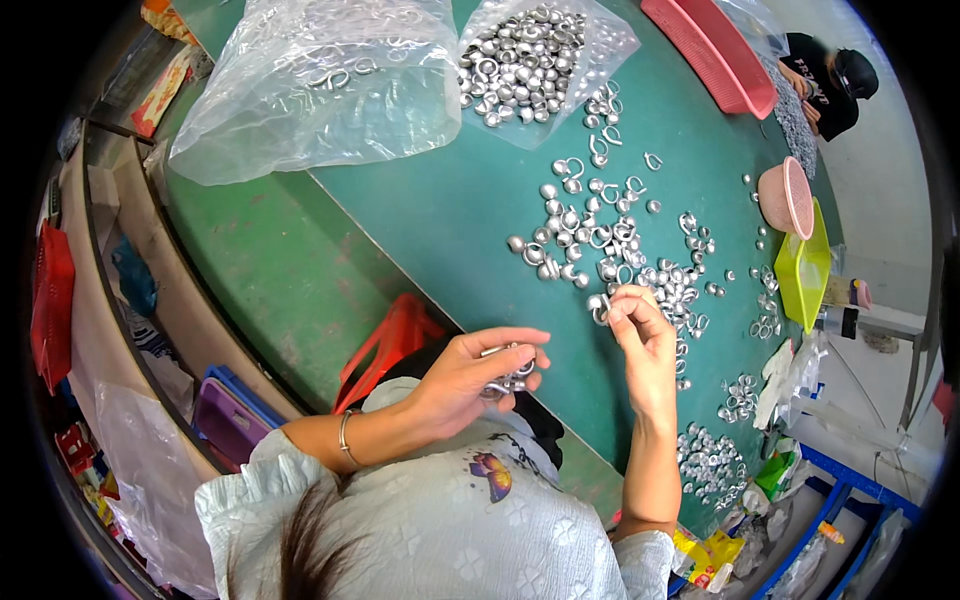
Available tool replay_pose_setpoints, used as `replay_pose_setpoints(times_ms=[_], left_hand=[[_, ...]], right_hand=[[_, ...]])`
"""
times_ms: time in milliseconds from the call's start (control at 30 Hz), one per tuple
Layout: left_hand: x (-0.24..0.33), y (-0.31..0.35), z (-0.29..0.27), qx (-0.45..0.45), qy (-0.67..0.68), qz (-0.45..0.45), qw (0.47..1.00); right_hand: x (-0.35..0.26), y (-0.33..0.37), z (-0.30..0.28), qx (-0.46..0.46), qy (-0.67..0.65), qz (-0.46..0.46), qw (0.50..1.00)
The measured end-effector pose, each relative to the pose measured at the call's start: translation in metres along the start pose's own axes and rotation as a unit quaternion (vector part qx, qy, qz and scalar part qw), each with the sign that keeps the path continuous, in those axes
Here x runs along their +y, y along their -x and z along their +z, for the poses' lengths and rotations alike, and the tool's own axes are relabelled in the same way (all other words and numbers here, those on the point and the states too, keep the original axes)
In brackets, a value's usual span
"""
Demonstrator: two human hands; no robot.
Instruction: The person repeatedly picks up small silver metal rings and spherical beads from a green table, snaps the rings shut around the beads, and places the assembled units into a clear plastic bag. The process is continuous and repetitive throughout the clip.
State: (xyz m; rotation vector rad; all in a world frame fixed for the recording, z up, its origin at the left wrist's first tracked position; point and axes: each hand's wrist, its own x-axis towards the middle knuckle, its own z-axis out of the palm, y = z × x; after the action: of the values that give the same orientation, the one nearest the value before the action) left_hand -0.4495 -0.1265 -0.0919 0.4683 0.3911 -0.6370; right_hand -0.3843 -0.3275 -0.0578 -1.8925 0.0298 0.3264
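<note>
My left hand (pixel 480 375) is curled around several silvery metal rings (pixel 512 380), held just off the table's near edge. Over the green table (pixel 430 240), my right hand (pixel 643 330) pinches a shiny metal ring (pixel 599 308) between thumb and fingers. Right beyond that hand spreads a loose heap of round metal caps and open rings (pixel 575 225). A second pile of small metal pieces (pixel 712 465) lies to the right of my right forearm. Whether the pinched ring is joined to a cap is too small to tell.
Clear plastic bags, one with rings (pixel 320 110) and one full of metal caps (pixel 525 65), lie at the far side. A pink basket (pixel 715 55), a pink bowl (pixel 785 197) and a yellow-green tray (pixel 803 270) stand far right. A person (pixel 830 85) works beyond. A red stool (pixel 385 350) is at left.
</note>
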Motion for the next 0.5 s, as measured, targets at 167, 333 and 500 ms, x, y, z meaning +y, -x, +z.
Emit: replay_pose_setpoints(times_ms=[167,333,500], left_hand=[[0.010,-0.016,0.013,-0.007,-0.173,0.106,0.979],[0.019,-0.037,0.022,-0.074,-0.132,0.025,0.988],[0.006,-0.050,0.027,-0.092,-0.091,0.030,0.991]], right_hand=[[-0.012,0.012,0.001,-0.068,-0.186,0.050,0.979],[-0.003,0.012,-0.003,-0.105,-0.228,0.075,0.965],[0.008,0.009,-0.013,-0.140,-0.341,0.124,0.922]])
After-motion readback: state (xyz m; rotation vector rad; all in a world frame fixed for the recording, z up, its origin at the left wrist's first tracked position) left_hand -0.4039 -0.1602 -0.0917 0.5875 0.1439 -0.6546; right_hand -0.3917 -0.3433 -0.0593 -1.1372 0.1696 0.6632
